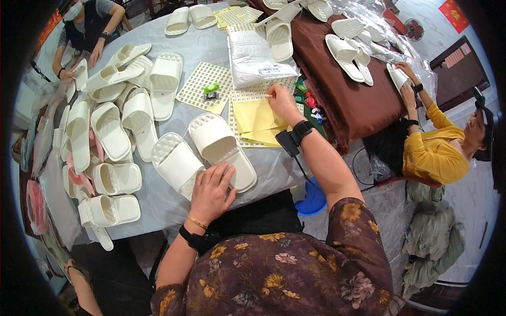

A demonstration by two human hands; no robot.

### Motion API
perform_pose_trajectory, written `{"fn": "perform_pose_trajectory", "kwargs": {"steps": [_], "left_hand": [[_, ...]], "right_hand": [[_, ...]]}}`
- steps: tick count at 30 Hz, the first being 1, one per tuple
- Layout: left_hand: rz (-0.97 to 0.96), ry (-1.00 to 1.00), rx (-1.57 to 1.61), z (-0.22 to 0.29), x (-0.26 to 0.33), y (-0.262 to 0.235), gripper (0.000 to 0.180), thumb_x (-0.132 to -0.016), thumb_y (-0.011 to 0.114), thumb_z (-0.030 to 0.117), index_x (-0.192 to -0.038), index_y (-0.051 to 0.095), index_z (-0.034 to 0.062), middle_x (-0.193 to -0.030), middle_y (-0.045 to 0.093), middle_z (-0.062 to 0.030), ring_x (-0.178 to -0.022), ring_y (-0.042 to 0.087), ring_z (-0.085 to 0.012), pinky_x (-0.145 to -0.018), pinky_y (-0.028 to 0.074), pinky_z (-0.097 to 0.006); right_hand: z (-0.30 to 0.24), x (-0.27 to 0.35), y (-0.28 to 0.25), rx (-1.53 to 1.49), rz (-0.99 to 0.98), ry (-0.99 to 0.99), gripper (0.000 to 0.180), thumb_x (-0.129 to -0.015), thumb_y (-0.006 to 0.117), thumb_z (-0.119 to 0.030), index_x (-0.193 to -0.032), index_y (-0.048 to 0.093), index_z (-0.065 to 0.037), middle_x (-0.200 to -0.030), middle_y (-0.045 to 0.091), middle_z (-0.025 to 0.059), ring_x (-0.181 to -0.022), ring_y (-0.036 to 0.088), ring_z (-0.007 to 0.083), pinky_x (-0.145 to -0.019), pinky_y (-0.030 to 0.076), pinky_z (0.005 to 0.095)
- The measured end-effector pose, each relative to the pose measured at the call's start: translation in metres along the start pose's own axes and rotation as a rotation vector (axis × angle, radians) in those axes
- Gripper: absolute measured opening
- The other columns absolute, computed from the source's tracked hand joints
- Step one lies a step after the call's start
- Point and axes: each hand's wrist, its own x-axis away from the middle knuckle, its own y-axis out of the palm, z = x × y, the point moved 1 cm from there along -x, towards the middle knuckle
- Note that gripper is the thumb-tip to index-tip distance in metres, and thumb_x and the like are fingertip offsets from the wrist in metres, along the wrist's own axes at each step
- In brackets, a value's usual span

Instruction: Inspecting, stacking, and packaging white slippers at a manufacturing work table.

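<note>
My left hand rests on the near ends of two white slippers lying side by side at the table's front edge. My right hand reaches forward to a sticker sheet beside yellow backing papers; its fingertips pinch at the sheet's surface. Whether a sticker is between the fingers is too small to tell. A dark band with a small device sits on that wrist.
Many white slippers crowd the left of the grey table. Another sticker sheet carries a green object. A white padded bag lies behind. A brown-covered table with slippers stands right; two other people work nearby.
</note>
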Motion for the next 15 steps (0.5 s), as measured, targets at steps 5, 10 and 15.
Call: {"fn": "perform_pose_trajectory", "kwargs": {"steps": [5,10,15], "left_hand": [[0.006,-0.003,0.008,0.000,0.002,0.000,0.058,-0.080,0.070,0.023,-0.134,0.054,0.0080,-0.137,0.051,-0.0107,-0.126,0.047,-0.0299,-0.104,0.038,-0.046],[0.035,0.006,0.041,-0.002,0.001,0.003,0.059,-0.079,0.072,0.022,-0.133,0.055,0.0060,-0.135,0.053,-0.0115,-0.125,0.048,-0.0306,-0.103,0.040,-0.045],[0.079,-0.007,0.114,-0.004,0.001,0.002,0.056,-0.077,0.075,0.019,-0.127,0.057,0.0028,-0.133,0.054,-0.0125,-0.120,0.052,-0.0323,-0.102,0.042,-0.044]], "right_hand": [[-0.002,0.001,-0.002,0.007,-0.003,-0.061,0.007,-0.081,0.064,-0.007,-0.086,0.068,-0.003,-0.095,0.064,0.0178,-0.095,0.062,0.0368,-0.083,0.051,0.0429],[0.000,0.001,-0.017,-0.238,-0.058,0.059,0.013,-0.085,0.066,-0.011,-0.090,0.069,0.000,-0.087,0.070,0.0175,-0.080,0.068,0.0260,-0.074,0.053,0.0356],[-0.042,0.046,-0.031,-0.318,-0.138,0.026,0.015,-0.089,0.062,-0.009,-0.097,0.066,0.002,-0.089,0.069,0.0152,-0.082,0.066,0.0221,-0.073,0.051,0.0334]]}}
